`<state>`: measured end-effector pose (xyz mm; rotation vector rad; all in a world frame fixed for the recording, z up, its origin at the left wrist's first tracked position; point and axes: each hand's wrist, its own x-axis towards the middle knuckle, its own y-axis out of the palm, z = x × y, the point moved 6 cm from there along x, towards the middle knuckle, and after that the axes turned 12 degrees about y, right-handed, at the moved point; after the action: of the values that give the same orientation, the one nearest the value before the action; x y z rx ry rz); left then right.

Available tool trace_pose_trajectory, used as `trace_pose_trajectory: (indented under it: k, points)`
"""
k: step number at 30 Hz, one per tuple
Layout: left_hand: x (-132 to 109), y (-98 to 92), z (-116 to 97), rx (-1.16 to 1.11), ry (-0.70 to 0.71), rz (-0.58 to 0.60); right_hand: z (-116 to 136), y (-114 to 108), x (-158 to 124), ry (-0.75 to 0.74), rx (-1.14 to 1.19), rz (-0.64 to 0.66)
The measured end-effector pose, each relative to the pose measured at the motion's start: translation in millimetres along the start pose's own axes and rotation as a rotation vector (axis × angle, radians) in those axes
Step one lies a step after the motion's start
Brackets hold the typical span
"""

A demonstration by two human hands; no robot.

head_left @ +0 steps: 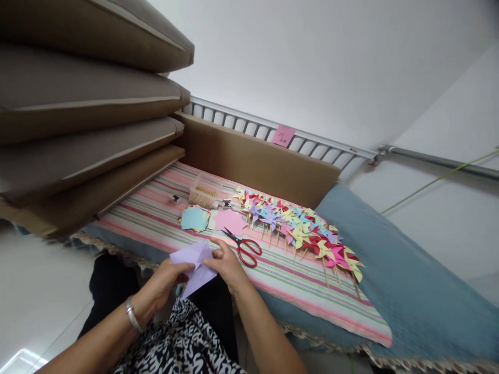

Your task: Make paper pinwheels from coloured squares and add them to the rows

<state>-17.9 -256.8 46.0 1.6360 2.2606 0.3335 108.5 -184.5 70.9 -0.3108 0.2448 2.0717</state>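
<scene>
Both of my hands pinch a lilac paper square (194,264) that is partly folded, held over my lap at the near edge of the striped cloth (273,280). My left hand (166,283) grips its lower left part, with a silver bangle on that wrist. My right hand (225,263) holds the right edge. Red-handled scissors (245,248) lie shut on the cloth just beyond my right hand. Stacks of blue, yellow and pink paper squares (212,219) lie behind them.
A long row of finished coloured paper pinwheels on wooden sticks (302,234) runs to the right. A clear box of sticks (202,196) sits at the back. Stacked brown cushions (78,104) loom on the left. A blue blanket (409,291) covers the right side.
</scene>
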Motion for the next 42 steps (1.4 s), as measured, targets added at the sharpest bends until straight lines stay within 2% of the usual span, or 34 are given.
trace_pose_trajectory:
  k: [4,9,14,19,22,25,28,33,42]
  points:
    - [-0.6,0.2,5.8,0.017,-0.005,0.028,-2.6,10.9,-1.6,0.051,0.015,0.08]
    - [0.0,-2.6,8.1,0.031,-0.021,-0.017,-3.7,14.1,-3.2,0.044,0.057,0.022]
    - [-1.1,5.6,7.8,-0.079,-0.052,0.007,-8.4,14.1,-1.2,0.025,0.113,-0.014]
    - [0.5,0.7,6.5,-0.051,-0.049,-0.052,-13.5,18.3,1.8,0.011,0.146,-0.034]
    - [3.1,-5.7,2.2,-0.045,-0.043,-0.066,-7.8,9.7,-8.2,-0.108,-0.016,-0.146]
    - [5.5,-12.3,-3.0,-0.031,-0.041,-0.089,7.3,-0.7,-36.0,-0.418,-0.366,-0.292]
    - [7.5,-14.5,-4.1,-0.022,-0.046,-0.084,8.5,0.3,-62.1,-0.646,-0.686,-0.289]
    - [9.3,-14.1,1.4,0.001,-0.045,-0.072,-4.9,4.0,-69.3,-0.711,-0.916,-0.301]
    - [9.6,-14.8,4.9,0.054,-0.035,-0.056,-3.1,9.7,-60.4,-0.719,-0.904,-0.333]
